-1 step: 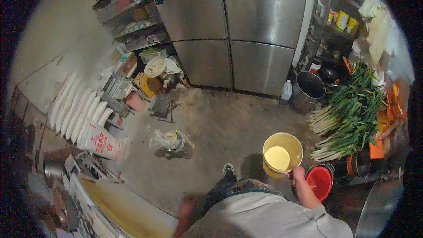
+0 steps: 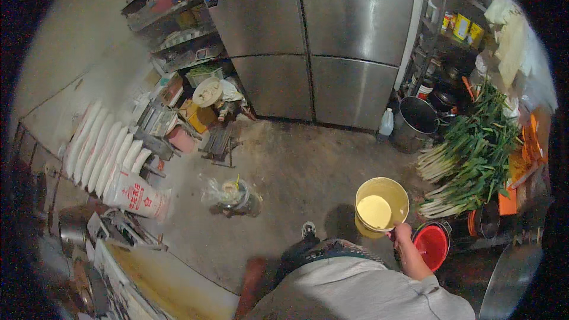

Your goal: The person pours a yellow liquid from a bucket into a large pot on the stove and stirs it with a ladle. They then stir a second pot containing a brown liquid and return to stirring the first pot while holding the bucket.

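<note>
The closed fingers of our right hand [image 2: 402,234] grip a round yellow plastic bucket [image 2: 396,197] at its near side, a paler disc showing inside — left of a round red-lined bucket [image 2: 431,248] — our blurred left arm's [image 2: 252,284] fingers we cannot make out

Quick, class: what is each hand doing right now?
Left hand: dark and indistinct; open or closed cannot be told.
Right hand: closed, holding the yellow bucket at its near side.
</note>
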`<state>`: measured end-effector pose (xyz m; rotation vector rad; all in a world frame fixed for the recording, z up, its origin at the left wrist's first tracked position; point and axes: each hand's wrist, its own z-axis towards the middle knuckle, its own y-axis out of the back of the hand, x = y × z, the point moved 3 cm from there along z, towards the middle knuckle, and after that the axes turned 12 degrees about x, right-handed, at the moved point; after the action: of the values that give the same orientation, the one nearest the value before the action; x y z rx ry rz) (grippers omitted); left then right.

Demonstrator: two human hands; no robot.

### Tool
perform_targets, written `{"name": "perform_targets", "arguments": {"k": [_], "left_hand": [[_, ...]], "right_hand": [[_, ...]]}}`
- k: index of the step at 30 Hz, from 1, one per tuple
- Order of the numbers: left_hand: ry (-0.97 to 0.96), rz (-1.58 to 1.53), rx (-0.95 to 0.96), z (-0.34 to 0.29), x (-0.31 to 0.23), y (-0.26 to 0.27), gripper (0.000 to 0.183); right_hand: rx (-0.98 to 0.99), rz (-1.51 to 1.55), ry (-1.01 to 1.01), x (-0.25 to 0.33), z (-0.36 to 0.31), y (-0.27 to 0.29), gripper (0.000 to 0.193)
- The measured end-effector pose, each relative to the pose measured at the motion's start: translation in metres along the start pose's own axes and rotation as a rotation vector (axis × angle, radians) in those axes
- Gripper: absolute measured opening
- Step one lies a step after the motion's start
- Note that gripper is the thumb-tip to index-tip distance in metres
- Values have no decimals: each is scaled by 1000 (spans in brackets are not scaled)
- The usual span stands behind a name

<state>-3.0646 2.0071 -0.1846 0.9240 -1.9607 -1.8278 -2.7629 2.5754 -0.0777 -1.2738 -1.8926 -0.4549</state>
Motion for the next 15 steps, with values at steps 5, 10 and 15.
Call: {"name": "perform_targets", "arguments": {"k": [5, 10, 15], "left_hand": [[-40, -260, 185, 295, 25, 95, 33], [-130, -555, 74, 513, -12, 205, 31], [-68, -305, 171, 635, -35, 239, 29]], "right_hand": [[-78, -216, -130, 69, 67, -64, 32], [-184, -57, -65, 116, 134, -106, 33], [-216, -196, -47, 117, 237, -101, 33]]}}
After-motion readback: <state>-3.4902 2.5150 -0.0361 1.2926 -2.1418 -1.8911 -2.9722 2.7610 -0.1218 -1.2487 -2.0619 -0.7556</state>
